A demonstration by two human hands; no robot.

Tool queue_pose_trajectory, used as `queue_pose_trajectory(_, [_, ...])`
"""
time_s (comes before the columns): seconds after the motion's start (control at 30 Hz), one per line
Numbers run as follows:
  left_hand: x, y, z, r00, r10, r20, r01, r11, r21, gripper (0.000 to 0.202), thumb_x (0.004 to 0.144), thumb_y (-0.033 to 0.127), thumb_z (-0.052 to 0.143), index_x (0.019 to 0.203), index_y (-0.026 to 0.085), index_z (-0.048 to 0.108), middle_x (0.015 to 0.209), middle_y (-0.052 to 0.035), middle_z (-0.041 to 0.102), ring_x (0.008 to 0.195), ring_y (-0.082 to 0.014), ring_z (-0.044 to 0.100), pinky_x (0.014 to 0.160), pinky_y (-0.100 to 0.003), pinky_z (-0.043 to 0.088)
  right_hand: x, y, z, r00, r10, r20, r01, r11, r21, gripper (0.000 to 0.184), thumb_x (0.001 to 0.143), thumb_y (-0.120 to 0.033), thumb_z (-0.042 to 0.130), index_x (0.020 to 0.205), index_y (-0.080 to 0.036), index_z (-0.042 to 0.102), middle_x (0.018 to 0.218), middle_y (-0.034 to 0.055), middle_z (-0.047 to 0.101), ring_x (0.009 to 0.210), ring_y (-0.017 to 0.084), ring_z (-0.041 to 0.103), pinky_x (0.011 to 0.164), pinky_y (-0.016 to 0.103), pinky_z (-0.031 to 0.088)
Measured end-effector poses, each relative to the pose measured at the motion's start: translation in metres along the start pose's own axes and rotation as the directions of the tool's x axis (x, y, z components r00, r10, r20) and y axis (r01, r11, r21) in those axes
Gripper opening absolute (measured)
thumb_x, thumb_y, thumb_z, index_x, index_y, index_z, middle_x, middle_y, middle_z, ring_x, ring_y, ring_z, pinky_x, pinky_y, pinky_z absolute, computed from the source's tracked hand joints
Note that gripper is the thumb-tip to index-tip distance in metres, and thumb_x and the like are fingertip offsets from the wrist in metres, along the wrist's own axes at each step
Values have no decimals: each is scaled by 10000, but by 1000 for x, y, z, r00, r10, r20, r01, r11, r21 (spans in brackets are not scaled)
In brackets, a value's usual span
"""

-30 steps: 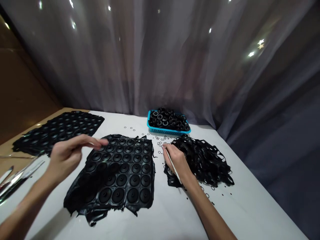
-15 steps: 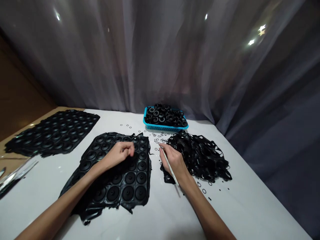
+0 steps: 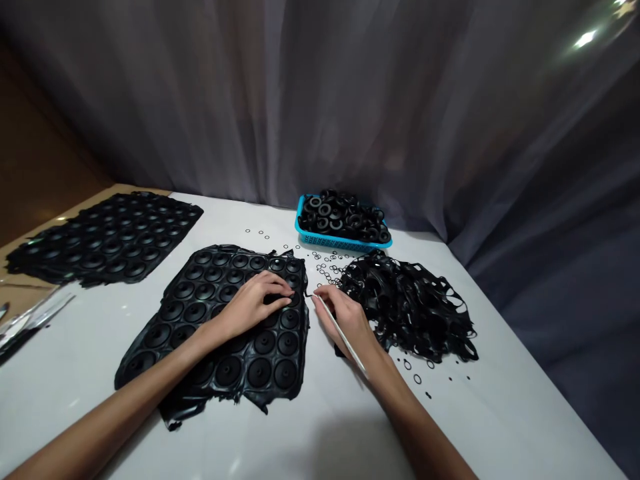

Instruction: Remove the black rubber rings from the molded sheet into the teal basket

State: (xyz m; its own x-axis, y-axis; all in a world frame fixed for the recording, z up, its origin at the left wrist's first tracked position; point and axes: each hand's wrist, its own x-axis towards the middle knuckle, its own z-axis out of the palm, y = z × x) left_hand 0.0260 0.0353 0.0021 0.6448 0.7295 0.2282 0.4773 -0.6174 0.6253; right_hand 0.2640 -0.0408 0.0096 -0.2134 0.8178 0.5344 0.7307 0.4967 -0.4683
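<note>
A black moulded rubber sheet (image 3: 200, 313) with rows of round discs lies in front of me on the white table (image 3: 320, 427). My left hand (image 3: 253, 308) rests on the sheet's upper right part, fingers curled and pressing a disc near the edge. My right hand (image 3: 345, 320) pinches a thin white stick tool (image 3: 343, 335), its tip beside the sheet's right edge. Right of that hand lies a heap of black rubber scrap webbing (image 3: 415, 307).
A blue basket (image 3: 320, 237) full of black rubber rings stands at the back. Tiny black rings (image 3: 327, 263) are scattered before it and near the scrap. A second moulded sheet (image 3: 105, 237) lies at far left, shiny metal tools (image 3: 30, 320) at the left edge. A grey curtain hangs behind.
My left hand came down from above the table's left side onto the sheet and slid toward its right edge. My right hand with the stick shifted slightly left toward the sheet.
</note>
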Motion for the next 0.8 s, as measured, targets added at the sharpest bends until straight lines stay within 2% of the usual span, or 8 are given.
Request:
queue_pose_trajectory(0.13, [-2,10,1,1000,-9,-16,9,1000,7,216,1047,328,601,1114,222,777,1283,-91,723,1188,-262,668,1043,-425,532,-2,-7,5,990,122,72,-131,983,132,87,1057,-263,568,1128,-221,595,919,39,717,721,163,661,700,275,535])
queue_pose_trajectory(0.23, [-5,16,3,999,-21,-25,22,999,36,229,1061,314,573,1161,223,758,1344,-98,700,1223,-273,661,1057,-444,521,-3,-11,8,976,183,122,-206,954,220,80,1048,-286,580,1074,-227,627,891,26,707,716,159,639,692,268,522])
queue_pose_trajectory(0.4, [-3,13,5,996,-67,-52,67,998,-5,200,1040,345,636,1112,240,791,1232,-62,766,1157,-273,671,1029,-439,495,0,-13,11,959,250,134,-282,889,360,107,1000,-311,652,963,-222,698,897,26,737,782,171,677,760,281,549])
queue_pose_trajectory(0.53, [0,10,7,988,-142,-63,139,989,-47,172,998,372,702,1064,261,816,1099,-28,800,1037,-256,671,939,-396,501,0,-14,12,930,323,175,-367,831,419,115,979,-314,671,1017,-212,710,938,36,759,809,172,710,799,293,578])
queue_pose_trajectory(0.63, [0,10,8,978,-190,-92,183,980,-72,151,972,371,738,1043,264,818,1067,-14,809,1018,-250,675,933,-387,491,-1,-14,14,909,367,200,-418,791,446,139,989,-323,662,1059,-208,695,989,52,760,841,176,733,795,296,590])
queue_pose_trajectory(0.8, [0,13,8,984,-146,-104,136,986,-101,165,982,362,719,911,225,777,1084,-28,807,1013,-249,673,925,-380,487,-1,-12,15,889,387,246,-459,736,498,130,1005,-331,657,1058,-218,692,997,39,767,836,170,768,785,284,602])
